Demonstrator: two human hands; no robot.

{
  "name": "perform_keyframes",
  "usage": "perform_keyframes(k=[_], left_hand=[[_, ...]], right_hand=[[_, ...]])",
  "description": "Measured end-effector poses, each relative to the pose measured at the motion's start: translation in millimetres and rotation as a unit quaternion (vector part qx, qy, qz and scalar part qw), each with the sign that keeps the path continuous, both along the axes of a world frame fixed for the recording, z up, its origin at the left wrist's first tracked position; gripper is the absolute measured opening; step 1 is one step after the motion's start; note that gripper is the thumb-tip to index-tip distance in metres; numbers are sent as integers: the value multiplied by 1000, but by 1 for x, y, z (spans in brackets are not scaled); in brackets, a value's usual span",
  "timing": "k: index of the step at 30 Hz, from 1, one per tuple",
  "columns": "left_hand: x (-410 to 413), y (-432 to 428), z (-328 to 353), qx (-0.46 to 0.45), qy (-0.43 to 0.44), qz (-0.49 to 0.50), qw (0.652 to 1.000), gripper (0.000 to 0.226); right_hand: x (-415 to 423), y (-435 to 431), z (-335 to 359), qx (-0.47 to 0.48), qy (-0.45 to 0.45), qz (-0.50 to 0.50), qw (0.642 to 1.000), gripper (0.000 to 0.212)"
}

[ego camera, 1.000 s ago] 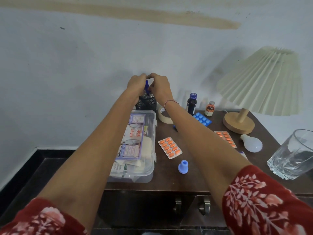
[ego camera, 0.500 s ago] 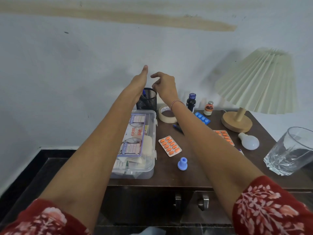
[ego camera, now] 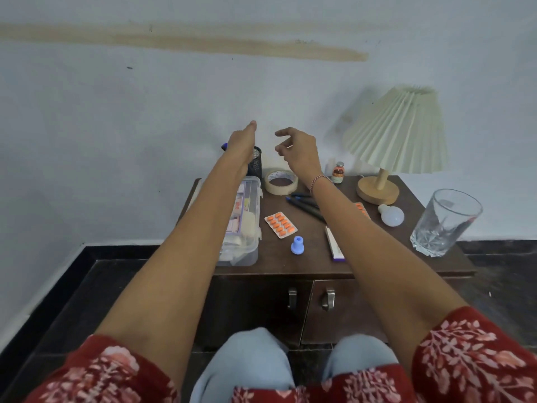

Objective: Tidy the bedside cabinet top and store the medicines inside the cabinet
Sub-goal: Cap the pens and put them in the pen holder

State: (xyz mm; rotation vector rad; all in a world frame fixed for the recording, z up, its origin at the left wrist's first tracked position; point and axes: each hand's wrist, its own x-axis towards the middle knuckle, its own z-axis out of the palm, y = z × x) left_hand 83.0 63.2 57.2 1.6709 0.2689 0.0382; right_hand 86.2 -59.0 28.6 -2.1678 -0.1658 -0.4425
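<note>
My left hand hangs open with straight fingers above the black mesh pen holder, which has a blue pen in it. My right hand hovers empty with loosely curled fingers above the tape roll. On the dark cabinet top lie an orange blister strip, a second orange strip partly hidden by my right arm, a small brown medicine bottle, a blue cap, a white tube box and dark pens. A clear first aid box sits at the left.
A pleated lamp on a wooden base stands at the back right, with a white bulb and a drinking glass near the right edge. Two cabinet doors with metal handles are shut below. My knees are close to the doors.
Both hands let go at the pen holder and spread apart, the right one drifting right. The view has tilted down, so the cabinet doors and my knees show.
</note>
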Motion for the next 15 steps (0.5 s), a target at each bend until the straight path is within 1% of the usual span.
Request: perform_keyframes(k=[1, 5, 7, 9, 11, 13, 14, 15], left_hand=[[-8, -5, 1, 0, 7, -5, 1000, 30], [-33, -24, -4, -26, 29, -21, 999, 28], [-43, -32, -9, -49, 34, -31, 998, 39], [-53, -40, -14, -64, 32, -34, 997, 42], [-61, -48, -22, -77, 33, -33, 996, 37], [-66, -55, -33, -87, 49, -32, 994, 22], [-69, -58, -39, -93, 59, -32, 993, 20], [-68, -61, -45, -104, 67, -32, 992, 24]], right_hand=[[-7, -4, 1, -7, 0, -2, 1000, 29], [-30, -16, 3, -34, 15, -12, 999, 25], [-39, -22, 4, -38, 26, -14, 999, 24], [-46, -29, 3, -44, 35, -16, 998, 23], [-52, -34, 0, -50, 39, -24, 998, 23], [-59, -41, -8, -50, 50, -31, 997, 24], [-61, -44, -14, -45, 59, -29, 997, 26], [-62, -46, -19, -39, 69, -25, 997, 28]])
